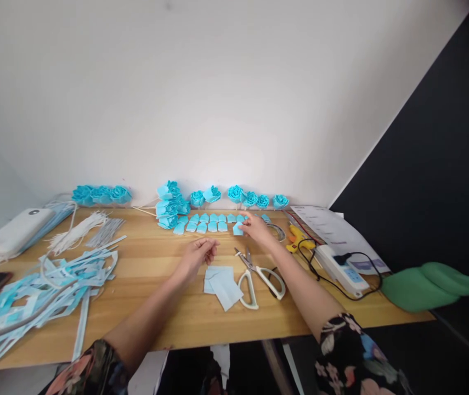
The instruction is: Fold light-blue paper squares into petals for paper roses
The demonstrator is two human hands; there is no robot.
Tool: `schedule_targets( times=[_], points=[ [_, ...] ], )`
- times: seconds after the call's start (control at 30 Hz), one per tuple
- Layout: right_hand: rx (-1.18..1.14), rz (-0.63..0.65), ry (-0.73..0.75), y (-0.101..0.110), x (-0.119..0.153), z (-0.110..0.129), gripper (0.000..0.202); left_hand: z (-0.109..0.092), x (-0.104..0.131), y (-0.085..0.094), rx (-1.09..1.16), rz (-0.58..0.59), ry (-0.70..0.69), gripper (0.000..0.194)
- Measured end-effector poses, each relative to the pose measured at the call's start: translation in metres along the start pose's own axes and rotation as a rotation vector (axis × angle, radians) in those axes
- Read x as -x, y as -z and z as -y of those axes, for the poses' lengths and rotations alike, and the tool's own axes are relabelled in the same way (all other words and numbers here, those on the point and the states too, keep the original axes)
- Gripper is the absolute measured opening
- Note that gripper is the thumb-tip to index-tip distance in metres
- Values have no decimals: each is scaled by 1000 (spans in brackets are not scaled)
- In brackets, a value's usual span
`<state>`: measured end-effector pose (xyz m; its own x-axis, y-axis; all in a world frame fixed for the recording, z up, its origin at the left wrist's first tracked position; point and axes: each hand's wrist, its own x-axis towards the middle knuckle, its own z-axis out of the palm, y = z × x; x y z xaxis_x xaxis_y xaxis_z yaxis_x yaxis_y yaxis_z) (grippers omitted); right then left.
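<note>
Nearest on the light brown wooden table (143,247), a loose heap of blue and white fabric strips (59,288) lies at the left side. In the middle, some flat, pale blue fabric rectangles (224,286) overlap each other, and the white-handled metal scissors (249,282) lie opened just beside them. Above the rectangles is the left hand (202,255), with its fingers bent in and the tips close together; I cannot tell whether something small is between them.

Farther, the right hand (256,230) touches with its fingertips one small, light blue fabric petal (238,228); whether it grips this petal or only presses it, I cannot tell. The petal is just in front of the rows of similar blue petals (212,226). To the right of them lies a yellow glue gun (299,238). Farthest, bright blue ruffled flowers (235,193) stand along the plain white wall (226,99).
</note>
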<state>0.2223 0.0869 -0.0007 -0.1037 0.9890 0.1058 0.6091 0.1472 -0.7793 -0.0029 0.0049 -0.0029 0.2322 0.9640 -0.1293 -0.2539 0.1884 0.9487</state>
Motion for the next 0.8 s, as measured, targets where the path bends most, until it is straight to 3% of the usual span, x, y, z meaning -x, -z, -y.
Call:
schedule_targets(
  times=[0.17, 0.47, 0.63, 0.8],
  points=[
    [130, 15, -45, -15, -20, -3, 57, 0, 0, 0, 27, 5, -12, 43],
    [363, -52, -30, -26, -28, -4, 56, 0, 0, 1, 50, -9, -22, 41],
    [465, -84, -17, -23, -22, 8, 45, 3, -2, 2, 54, -29, -22, 40],
    [515, -113, 5, -7, -12, 12, 33, 5, -4, 3, 54, -59, -27, 38]
  ],
)
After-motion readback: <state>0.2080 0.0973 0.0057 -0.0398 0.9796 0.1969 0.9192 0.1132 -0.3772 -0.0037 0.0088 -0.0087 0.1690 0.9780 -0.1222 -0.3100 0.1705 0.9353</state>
